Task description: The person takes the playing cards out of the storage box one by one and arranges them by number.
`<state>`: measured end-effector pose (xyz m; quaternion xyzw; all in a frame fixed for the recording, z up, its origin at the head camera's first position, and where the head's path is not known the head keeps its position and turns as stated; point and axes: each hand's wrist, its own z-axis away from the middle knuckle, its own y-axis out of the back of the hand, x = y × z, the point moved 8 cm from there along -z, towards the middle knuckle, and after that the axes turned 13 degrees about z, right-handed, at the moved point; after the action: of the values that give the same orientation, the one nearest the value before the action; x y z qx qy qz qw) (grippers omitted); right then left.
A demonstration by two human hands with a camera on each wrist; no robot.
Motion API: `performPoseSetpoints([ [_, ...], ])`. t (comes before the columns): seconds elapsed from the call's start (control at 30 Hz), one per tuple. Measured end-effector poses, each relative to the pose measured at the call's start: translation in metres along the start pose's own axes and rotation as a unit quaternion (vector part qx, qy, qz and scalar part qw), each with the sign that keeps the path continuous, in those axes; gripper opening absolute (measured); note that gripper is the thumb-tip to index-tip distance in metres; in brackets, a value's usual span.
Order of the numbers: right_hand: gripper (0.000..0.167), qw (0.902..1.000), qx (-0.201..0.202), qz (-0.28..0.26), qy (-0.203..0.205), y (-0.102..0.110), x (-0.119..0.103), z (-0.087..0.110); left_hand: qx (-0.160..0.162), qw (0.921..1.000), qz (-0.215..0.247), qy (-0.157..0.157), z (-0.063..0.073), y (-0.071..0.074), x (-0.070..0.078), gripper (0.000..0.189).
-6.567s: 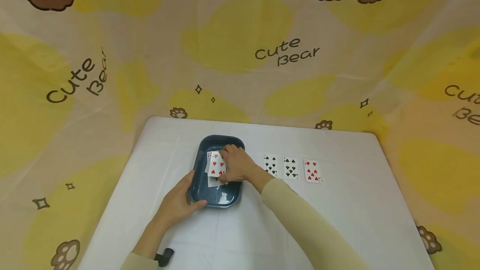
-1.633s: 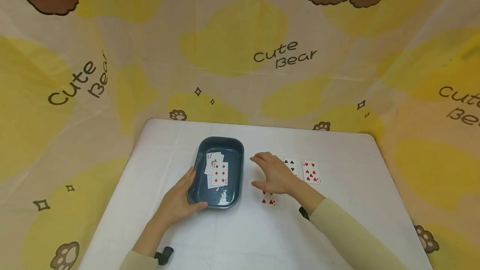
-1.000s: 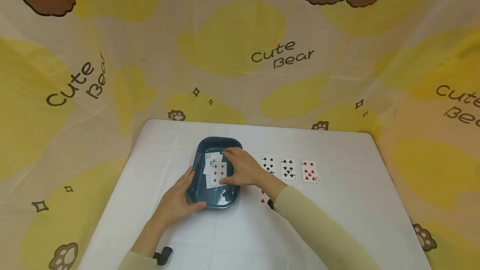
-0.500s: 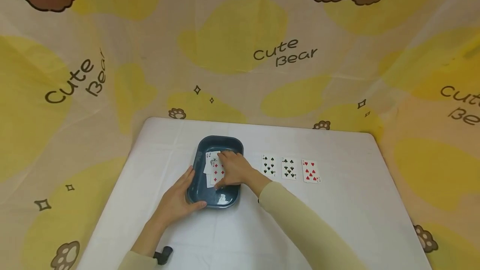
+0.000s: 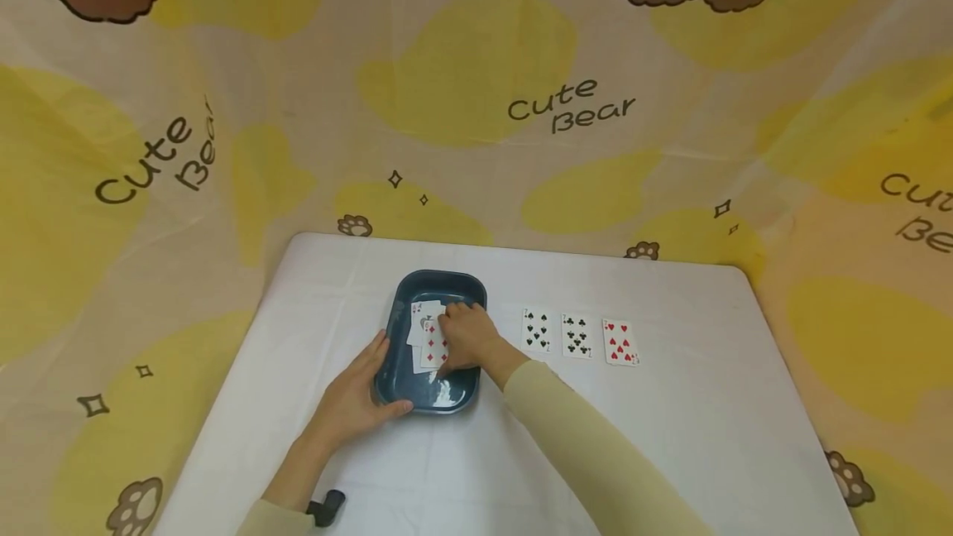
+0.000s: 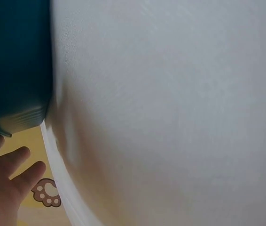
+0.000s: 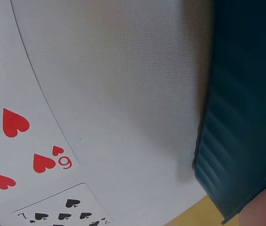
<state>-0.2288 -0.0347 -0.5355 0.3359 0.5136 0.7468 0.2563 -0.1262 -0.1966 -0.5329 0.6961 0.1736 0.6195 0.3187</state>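
Observation:
My left hand [image 5: 353,399] rests against the left side of a dark blue tray [image 5: 476,284], fingers extended along the wall and thumb at the near rim. In the left wrist view, its fingers [image 6: 15,160] are spread beside the tray. Inside the tray, my right hand [image 5: 471,339] pinches the six of diamonds [image 5: 430,346] at its right side, covering part of the card. Beneath it lie other playing cards, with an ace [image 5: 424,308] partly showing. The right wrist view shows a six of hearts [image 7: 15,122] on the table; my right arm hides it in the head view.
To the tray's right, a row holds the seven of spades [image 5: 536,329], seven of clubs [image 5: 577,335] and seven of hearts [image 5: 620,342]. A white cloth covers the table [image 5: 715,404], which backs onto a yellow patterned curtain [image 5: 447,106].
The six of hearts has gone from the tray to the table, below the row of sevens. My right hand has returned to the tray and its fingers have closed in on the six of diamonds.

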Motion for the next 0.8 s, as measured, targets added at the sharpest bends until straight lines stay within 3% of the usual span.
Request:
performPoseSetpoints([
  [0.53, 0.088, 0.9998, -0.014, 0.003, 0.017, 0.0006, -0.0053, 0.0007, -0.002, 0.9999, -0.001, 0.011, -0.0003, -0.0005, -0.0025, 0.118],
  [0.8, 0.085, 0.9990, -0.011, 0.027, 0.033, 0.0003, -0.0082, 0.0008, 0.005, 1.0000, 0.003, -0.002, 0.0001, 0.0005, 0.0005, 0.116],
])
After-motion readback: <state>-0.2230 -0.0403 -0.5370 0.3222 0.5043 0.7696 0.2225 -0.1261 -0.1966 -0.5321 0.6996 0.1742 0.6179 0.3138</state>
